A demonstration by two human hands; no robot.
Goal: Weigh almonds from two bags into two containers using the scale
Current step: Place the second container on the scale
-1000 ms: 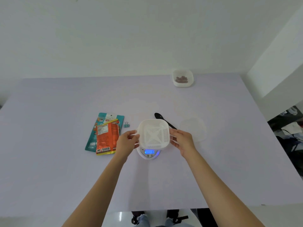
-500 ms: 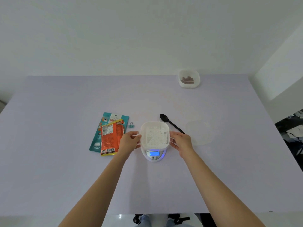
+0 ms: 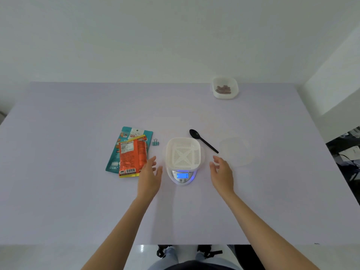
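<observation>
White container [image 3: 183, 153] on scale [image 3: 182, 177]; left hand [image 3: 150, 177], right hand [image 3: 222, 173] now off.

You have two bags at centre left of the frame: one teal bag [image 3: 114, 154] and one orange bag [image 3: 132, 156] lying over it. You have two containers: one slotted white container [image 3: 183, 152] at centre and one clear container [image 3: 233, 92] at upper right, its almonds [image 3: 223, 89] too blurred to count. Around the centre you have one scale [image 3: 182, 176], one black spoon [image 3: 205, 143], one binder clip [image 3: 155, 142] and one clear lid [image 3: 236, 152]. Your two hands, left hand [image 3: 150, 176] and right hand [image 3: 222, 174], show at lower centre.
</observation>
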